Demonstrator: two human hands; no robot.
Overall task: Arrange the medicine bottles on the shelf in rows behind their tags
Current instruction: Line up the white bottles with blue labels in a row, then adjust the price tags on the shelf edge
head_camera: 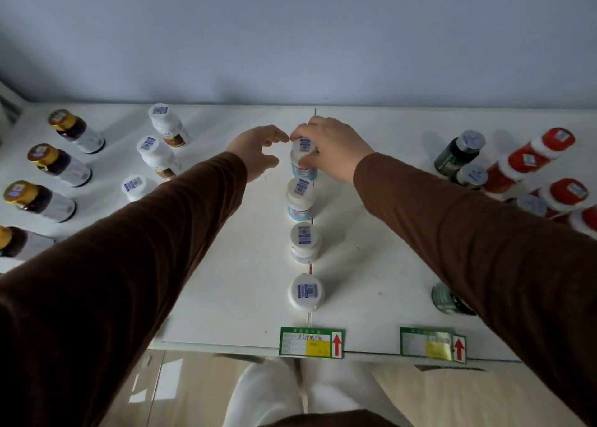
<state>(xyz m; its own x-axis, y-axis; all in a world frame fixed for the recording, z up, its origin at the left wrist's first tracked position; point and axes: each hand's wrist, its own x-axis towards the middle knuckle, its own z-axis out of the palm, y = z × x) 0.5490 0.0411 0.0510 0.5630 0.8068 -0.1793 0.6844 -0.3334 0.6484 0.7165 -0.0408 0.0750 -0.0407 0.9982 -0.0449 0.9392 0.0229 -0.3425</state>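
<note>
A row of white-capped bottles with pale blue labels runs back from the green tag (310,342) on the shelf's front edge. The nearest bottle (306,292) stands just behind the tag, with two more (304,241) (300,197) further back. My right hand (332,147) grips the farthest bottle (303,155) around its cap and sides. Just left of that bottle my left hand (258,150) hovers with fingers curled apart, holding nothing.
Gold-capped dark bottles (58,165) line the far left, with white brown-label bottles (155,155) beside them. Dark green bottles (458,152) and red-capped ones (529,161) crowd the right. One green bottle (447,297) stands behind a second tag (433,344). A wall backs the white shelf (371,249).
</note>
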